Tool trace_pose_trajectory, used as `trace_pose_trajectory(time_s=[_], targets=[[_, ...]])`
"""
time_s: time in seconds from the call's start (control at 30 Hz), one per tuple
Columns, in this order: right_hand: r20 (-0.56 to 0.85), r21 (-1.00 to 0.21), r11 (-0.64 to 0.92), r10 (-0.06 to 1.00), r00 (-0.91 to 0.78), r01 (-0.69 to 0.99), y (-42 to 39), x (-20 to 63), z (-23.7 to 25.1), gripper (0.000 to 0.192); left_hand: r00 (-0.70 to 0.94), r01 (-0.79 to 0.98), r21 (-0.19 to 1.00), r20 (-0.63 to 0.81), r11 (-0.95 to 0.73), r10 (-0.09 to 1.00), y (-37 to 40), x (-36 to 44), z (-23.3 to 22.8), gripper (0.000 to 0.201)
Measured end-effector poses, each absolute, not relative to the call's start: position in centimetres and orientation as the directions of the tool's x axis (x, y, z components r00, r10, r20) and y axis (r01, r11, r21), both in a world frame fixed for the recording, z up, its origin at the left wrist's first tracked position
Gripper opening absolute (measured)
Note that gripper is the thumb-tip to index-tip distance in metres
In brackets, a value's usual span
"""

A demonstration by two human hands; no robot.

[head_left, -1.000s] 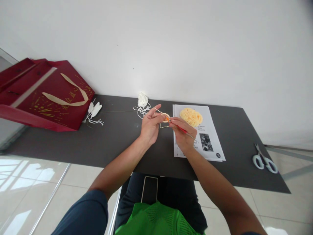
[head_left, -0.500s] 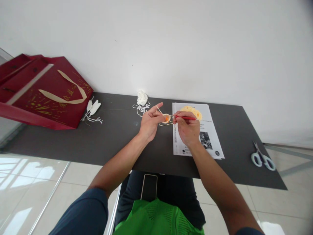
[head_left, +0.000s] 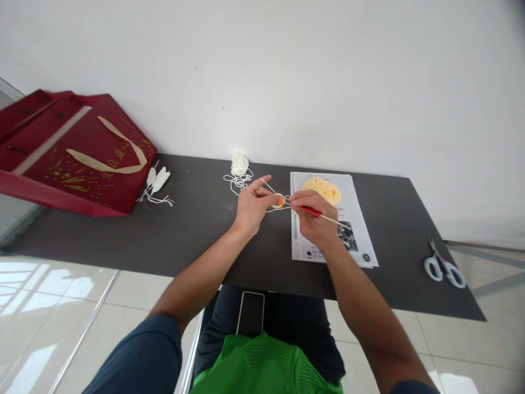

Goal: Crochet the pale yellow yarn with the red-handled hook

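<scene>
Tilted back down since half a second ago, the crochet hook [head_left: 318, 214] sits pinched in my right hand [head_left: 316, 224], tip at the small orange piece [head_left: 279, 201] that my left hand [head_left: 251, 207] grips above the table [head_left: 197, 230], index finger raised to tension the yarn.

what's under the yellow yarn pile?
The yellow yarn pile sits on a printed paper sheet lying on the dark table. The print directly beneath the yarn is covered; more sheets may lie below.
</scene>
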State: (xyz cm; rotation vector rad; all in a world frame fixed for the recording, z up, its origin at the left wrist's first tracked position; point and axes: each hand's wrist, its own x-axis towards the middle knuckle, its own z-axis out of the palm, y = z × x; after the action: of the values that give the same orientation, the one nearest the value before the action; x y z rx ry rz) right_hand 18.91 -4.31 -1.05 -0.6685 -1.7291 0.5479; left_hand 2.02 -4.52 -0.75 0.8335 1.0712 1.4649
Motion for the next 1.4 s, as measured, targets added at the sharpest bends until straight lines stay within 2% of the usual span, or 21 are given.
trace_pose_trajectory(time_s=[0.1, 0.2, 0.37, 0.6, 0.73, 0.83, 1.03, 1.2, 1.4], targets=[[0.711, -0.673, 0.720, 0.693, -0.122, 0.165, -4.7, 18.3, -1.1, 0.018, -0.251, -0.175, 0.976, 0.080, -0.127, 0.965, -4.8, 2.2, -0.9, 0.065], [0.631, -0.775, 0.629, 0.776, 0.018, 0.060, -4.9, 17.8, -1.2, 0.012, -0.281, -0.003, 0.971, 0.230, -0.241, 0.932, -5.1, 2.4, -0.8, 0.058], [0.394, -0.912, 0.399, 0.917, 0.070, -0.093, -4.7, 17.9, -0.9, 0.008, -0.246, -0.002, 0.951, 0.298, -0.308, 0.922, -5.2, 2.5, -0.9, 0.054], [0.344, -0.924, 0.340, 0.939, 0.008, -0.176, -4.5, 18.3, -0.5, 0.013, -0.119, -0.209, 0.959, 0.171, -0.193, 0.978, -4.7, 1.7, -1.1, 0.053], [0.360, -0.902, 0.344, 0.933, -0.015, -0.261, -4.3, 18.3, -0.8, 0.015, -0.030, -0.389, 0.913, 0.120, -0.123, 0.992, -4.4, 1.4, -1.0, 0.052], [0.359, -0.886, 0.330, 0.933, -0.030, -0.326, -4.1, 18.3, -1.0, 0.018, 0.024, -0.453, 0.890, 0.066, -0.048, 0.998, -4.3, 1.3, -0.6, 0.049], [0.305, -0.883, 0.260, 0.951, -0.056, -0.391, -4.0, 18.1, -0.8, 0.025, 0.086, -0.503, 0.864, 0.037, 0.012, 0.996, -4.4, 1.2, -0.2, 0.047], [0.175, -0.867, 0.123, 0.983, -0.064, -0.483, -4.1, 17.5, -1.3, 0.023, 0.030, -0.439, 0.896, 0.085, -0.063, 0.996, -4.6, 1.8, -0.8, 0.031], [0.016, -0.834, -0.011, 0.999, -0.045, -0.551, -4.3, 16.5, -2.0, 0.022, -0.042, -0.418, 0.906, 0.059, -0.071, 0.997, -4.9, 2.6, -1.4, 0.019]])
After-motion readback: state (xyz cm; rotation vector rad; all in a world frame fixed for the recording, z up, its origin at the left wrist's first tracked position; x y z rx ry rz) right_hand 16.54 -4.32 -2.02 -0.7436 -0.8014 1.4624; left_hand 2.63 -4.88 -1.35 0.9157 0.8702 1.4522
